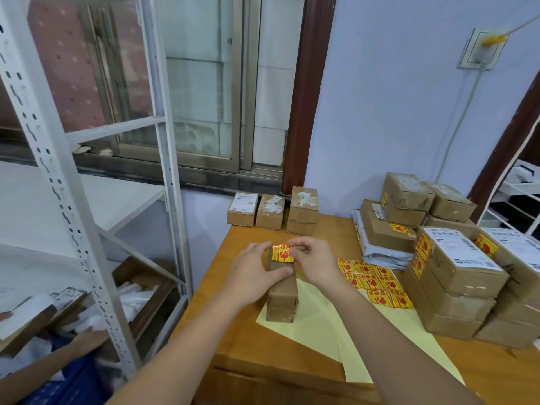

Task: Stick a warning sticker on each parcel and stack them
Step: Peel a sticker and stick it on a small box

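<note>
A narrow brown parcel (282,299) lies on the wooden table (248,346) in front of me. My left hand (252,276) grips its far end, thumb along the side and fingers over the top. My right hand (311,260) pinches a yellow and red warning sticker (282,253) and holds it against the parcel's far top. A sheet of more warning stickers (377,283) lies to the right. Three small parcels (271,211) stand at the table's back edge. Stickered parcels are stacked (455,276) on the right.
Pale yellow backing paper (330,334) lies under the parcel. A white metal shelving rack (87,214) stands on the left with boxes and bags on its lower shelf. Another person's hand (90,340) reaches in at lower left. A window is behind.
</note>
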Demonstrator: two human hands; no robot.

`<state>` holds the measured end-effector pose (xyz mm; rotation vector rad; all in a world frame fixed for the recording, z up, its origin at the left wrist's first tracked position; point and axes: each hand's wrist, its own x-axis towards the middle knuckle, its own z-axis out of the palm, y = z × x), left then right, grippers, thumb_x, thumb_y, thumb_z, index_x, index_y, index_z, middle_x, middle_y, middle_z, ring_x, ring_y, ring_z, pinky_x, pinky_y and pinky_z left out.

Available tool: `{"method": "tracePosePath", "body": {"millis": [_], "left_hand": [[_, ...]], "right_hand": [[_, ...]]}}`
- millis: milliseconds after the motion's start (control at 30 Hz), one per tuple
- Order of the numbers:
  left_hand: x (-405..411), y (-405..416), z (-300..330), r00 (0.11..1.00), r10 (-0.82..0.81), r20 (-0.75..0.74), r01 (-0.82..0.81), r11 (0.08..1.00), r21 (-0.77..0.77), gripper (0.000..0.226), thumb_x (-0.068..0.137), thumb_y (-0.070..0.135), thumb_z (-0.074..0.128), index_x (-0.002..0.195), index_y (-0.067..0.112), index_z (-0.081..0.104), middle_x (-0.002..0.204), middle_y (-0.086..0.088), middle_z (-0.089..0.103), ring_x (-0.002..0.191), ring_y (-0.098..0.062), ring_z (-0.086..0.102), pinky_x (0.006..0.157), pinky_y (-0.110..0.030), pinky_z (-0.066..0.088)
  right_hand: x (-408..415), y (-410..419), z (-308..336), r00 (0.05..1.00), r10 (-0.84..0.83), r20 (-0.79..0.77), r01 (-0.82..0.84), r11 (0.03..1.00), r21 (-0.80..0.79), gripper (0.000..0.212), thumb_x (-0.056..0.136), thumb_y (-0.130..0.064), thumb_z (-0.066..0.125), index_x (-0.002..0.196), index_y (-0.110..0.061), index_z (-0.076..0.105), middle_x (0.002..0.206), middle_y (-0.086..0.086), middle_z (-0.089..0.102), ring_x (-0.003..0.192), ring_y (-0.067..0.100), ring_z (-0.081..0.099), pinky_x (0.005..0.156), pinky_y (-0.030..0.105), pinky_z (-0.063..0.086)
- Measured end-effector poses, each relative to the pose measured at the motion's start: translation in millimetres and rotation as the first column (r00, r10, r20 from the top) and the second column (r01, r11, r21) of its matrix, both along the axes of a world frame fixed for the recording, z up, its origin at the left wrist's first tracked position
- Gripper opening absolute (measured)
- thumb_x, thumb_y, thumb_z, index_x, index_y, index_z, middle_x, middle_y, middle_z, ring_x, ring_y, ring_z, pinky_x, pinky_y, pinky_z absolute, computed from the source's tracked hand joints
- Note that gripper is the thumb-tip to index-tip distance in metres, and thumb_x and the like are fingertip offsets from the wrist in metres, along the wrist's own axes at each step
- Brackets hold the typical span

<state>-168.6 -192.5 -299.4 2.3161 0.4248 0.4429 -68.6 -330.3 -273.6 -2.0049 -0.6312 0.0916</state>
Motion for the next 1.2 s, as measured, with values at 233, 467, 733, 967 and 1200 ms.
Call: {"method": "tracePosePath", "body": {"millis": [233, 467, 733, 967, 1200], "left_hand": [[-2, -3, -7, 0.999, 0.026, 0.043, -0.025, 0.999, -0.040, 0.083, 0.081, 0.064, 0.075, 0.152, 0.032, 0.045, 0.135, 0.015, 0.052, 0.123, -0.009, 0.052, 0.101, -0.038, 0.050], [-3, -5, -8, 0.996, 0.052, 0.071, -0.051, 0.998, -0.025, 0.085, 0.080, 0.064, 0.076, 0.152, 0.032, 0.043, 0.138, 0.015, 0.050, 0.125, -0.009, 0.051, 0.103, -0.037, 0.049], [-5, -7, -4, 0.997, 0.006, 0.081, -0.020, 0.983, 0.182, 0.065, 0.089, 0.065, 0.064, 0.146, 0.035, 0.054, 0.139, 0.024, 0.048, 0.127, -0.005, 0.045, 0.110, -0.036, 0.041], [-5, -6, -1, 1.000, -0.006, 0.004, 0.004, 0.953, 0.304, 0.064, 0.095, 0.068, 0.053, 0.149, 0.035, 0.051, 0.150, 0.021, 0.047, 0.133, -0.008, 0.042, 0.113, -0.037, 0.035], [-7, -5, 2, 0.997, 0.005, -0.073, 0.020, 0.938, 0.346, 0.064, 0.096, 0.071, 0.048, 0.150, 0.036, 0.050, 0.154, 0.022, 0.044, 0.136, -0.010, 0.042, 0.112, -0.040, 0.035]], "right_hand": [[3, 1, -3, 0.997, 0.025, 0.072, -0.021, 0.998, -0.061, 0.022, 0.096, -0.010, 0.066, 0.115, -0.018, 0.075, 0.103, -0.007, 0.070, 0.090, -0.002, 0.061, 0.078, 0.010, 0.047], [5, 2, -3, 0.994, 0.038, 0.101, -0.026, 0.993, -0.113, 0.022, 0.097, -0.012, 0.066, 0.115, -0.018, 0.075, 0.105, -0.004, 0.072, 0.094, 0.005, 0.063, 0.076, 0.010, 0.047], [5, 3, -3, 0.992, 0.040, 0.122, -0.024, 0.992, -0.125, 0.022, 0.096, -0.011, 0.066, 0.115, -0.016, 0.076, 0.104, -0.002, 0.073, 0.094, 0.008, 0.065, 0.080, 0.015, 0.050], [7, 3, -4, 0.991, 0.052, 0.123, -0.035, 0.991, -0.131, 0.021, 0.096, -0.012, 0.066, 0.114, -0.017, 0.076, 0.104, -0.003, 0.073, 0.093, 0.005, 0.065, 0.078, 0.012, 0.049], [7, 3, -1, 0.992, 0.067, 0.110, -0.053, 0.991, -0.122, 0.021, 0.095, -0.018, 0.069, 0.114, -0.021, 0.074, 0.097, -0.008, 0.072, 0.091, 0.004, 0.066, 0.083, 0.021, 0.054]]}}
